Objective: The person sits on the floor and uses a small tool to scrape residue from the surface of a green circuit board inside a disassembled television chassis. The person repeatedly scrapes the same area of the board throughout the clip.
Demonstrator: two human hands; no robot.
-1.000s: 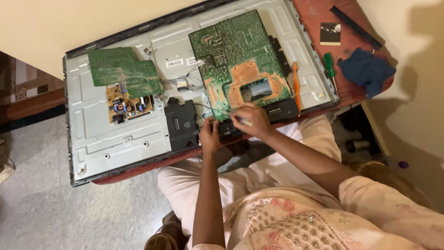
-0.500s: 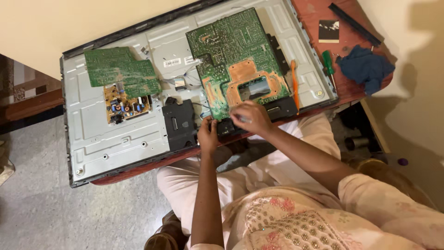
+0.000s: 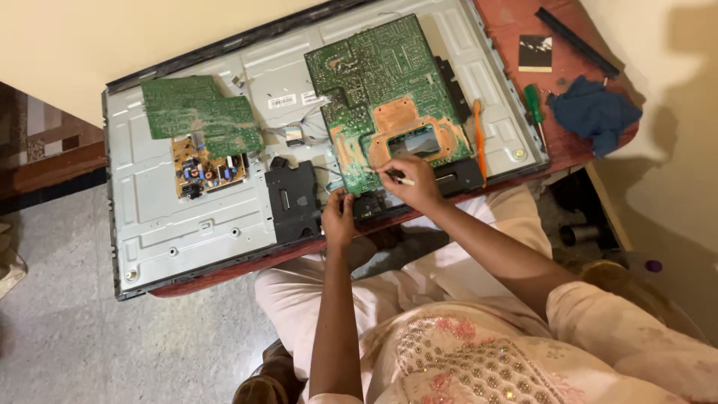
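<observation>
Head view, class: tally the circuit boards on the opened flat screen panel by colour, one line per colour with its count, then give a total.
Green circuit boards: 2, the large green board under the right hand and the smaller green board at the left.
Yellowish circuit boards: 1, the yellowish board below the smaller green one.
Total: 3

green screwdriver (image 3: 532,102); blue cloth (image 3: 594,112); orange pry tool (image 3: 479,141); smaller green board (image 3: 198,114)
</observation>
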